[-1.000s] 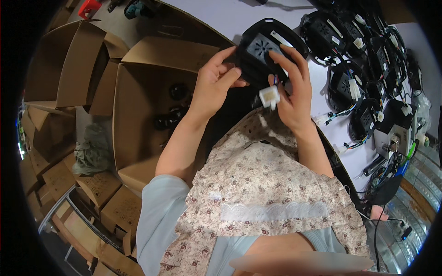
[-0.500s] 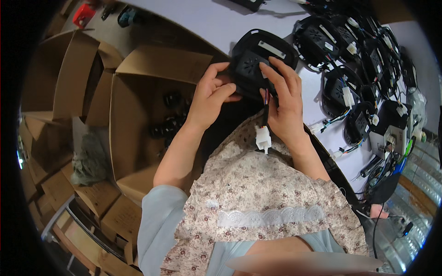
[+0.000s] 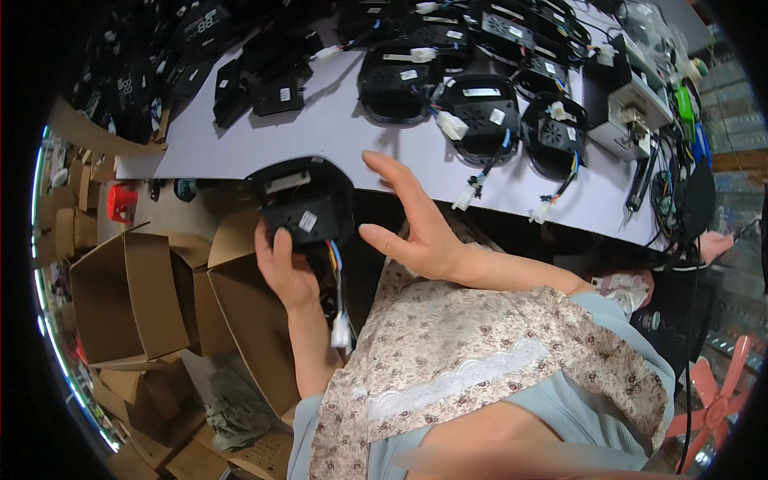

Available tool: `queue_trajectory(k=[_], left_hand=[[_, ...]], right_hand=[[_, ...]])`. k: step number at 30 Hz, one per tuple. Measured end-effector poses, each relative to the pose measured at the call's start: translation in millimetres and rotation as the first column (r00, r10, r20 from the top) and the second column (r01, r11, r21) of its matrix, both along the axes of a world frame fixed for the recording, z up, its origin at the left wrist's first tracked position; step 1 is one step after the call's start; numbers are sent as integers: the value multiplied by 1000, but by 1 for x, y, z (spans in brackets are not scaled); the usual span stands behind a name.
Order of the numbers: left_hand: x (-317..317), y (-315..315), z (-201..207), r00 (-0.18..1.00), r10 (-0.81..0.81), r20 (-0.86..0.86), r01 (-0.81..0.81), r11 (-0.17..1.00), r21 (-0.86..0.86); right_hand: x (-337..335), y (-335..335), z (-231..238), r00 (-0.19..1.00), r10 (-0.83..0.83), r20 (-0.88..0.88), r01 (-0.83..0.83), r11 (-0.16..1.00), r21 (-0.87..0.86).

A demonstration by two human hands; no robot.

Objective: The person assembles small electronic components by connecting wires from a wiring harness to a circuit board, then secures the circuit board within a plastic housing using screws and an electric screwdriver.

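Observation:
A black plastic instrument display unit point(image 3: 308, 204) is tilted in front of the table, its back with a white label turned up. My left hand point(image 3: 286, 268) grips it by the lower left edge, thumb on the back and the other fingers partly hidden beneath. From the unit's lower edge hangs a short bundle of coloured wires ending in a white connector point(image 3: 341, 330). My right hand point(image 3: 420, 232) is just right of the unit, holding nothing, thumb and fingers spread apart. Several similar black units point(image 3: 480, 116) with wires and white connectors lie on the table beyond my right hand.
The white table point(image 3: 208, 156) runs across the far side. Black units with display faces point(image 3: 204, 32) crowd its far left. A metal box point(image 3: 632, 112), a screwdriver point(image 3: 637, 188) and cables stand at the right. Open cardboard boxes point(image 3: 144, 292) fill the left, near a red container point(image 3: 122, 202).
My right hand has let go of the display unit and opened beside it. The left hand alone now holds the unit, tilted. The view has turned, showing more of the table.

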State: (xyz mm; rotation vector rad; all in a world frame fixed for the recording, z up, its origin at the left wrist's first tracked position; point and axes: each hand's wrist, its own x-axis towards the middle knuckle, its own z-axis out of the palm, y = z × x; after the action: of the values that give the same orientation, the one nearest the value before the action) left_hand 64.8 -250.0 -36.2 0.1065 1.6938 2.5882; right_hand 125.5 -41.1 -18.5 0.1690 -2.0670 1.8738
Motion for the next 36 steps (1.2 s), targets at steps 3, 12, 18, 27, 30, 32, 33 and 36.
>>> queue_trajectory(k=[3, 12, 18, 27, 30, 32, 33, 36], left_hand=[[25, 2, 0, 997, 1, -80, 1, 1000, 23], [69, 68, 28, 946, -321, -52, 314, 943, -112], [39, 107, 77, 564, -555, -611, 98, 780, -618], [17, 164, 144, 572, -820, 17, 773, 532, -345], [-48, 166, 174, 712, -695, -97, 572, 655, -493], [-106, 172, 200, 725, -632, -275, 548, 770, -327], [-142, 164, 211, 763, -607, -223, 514, 778, -360], [-263, 128, 203, 808, -589, -4, 548, 754, -361]], right_hand=[[12, -1, 19, 977, 148, 152, -98, 951, -294], [79, 64, 44, 986, 12, 165, 26, 973, -227], [130, 122, 61, 977, -30, 209, 119, 895, -430], [111, 144, 80, 997, -78, 13, 77, 931, -357], [98, 170, 86, 991, -48, -124, 2, 939, -343], [93, 188, 90, 971, -202, -124, 183, 971, -153], [96, 197, 88, 965, -247, -91, 233, 962, -143], [98, 219, 81, 952, -302, -53, 292, 946, -143]])
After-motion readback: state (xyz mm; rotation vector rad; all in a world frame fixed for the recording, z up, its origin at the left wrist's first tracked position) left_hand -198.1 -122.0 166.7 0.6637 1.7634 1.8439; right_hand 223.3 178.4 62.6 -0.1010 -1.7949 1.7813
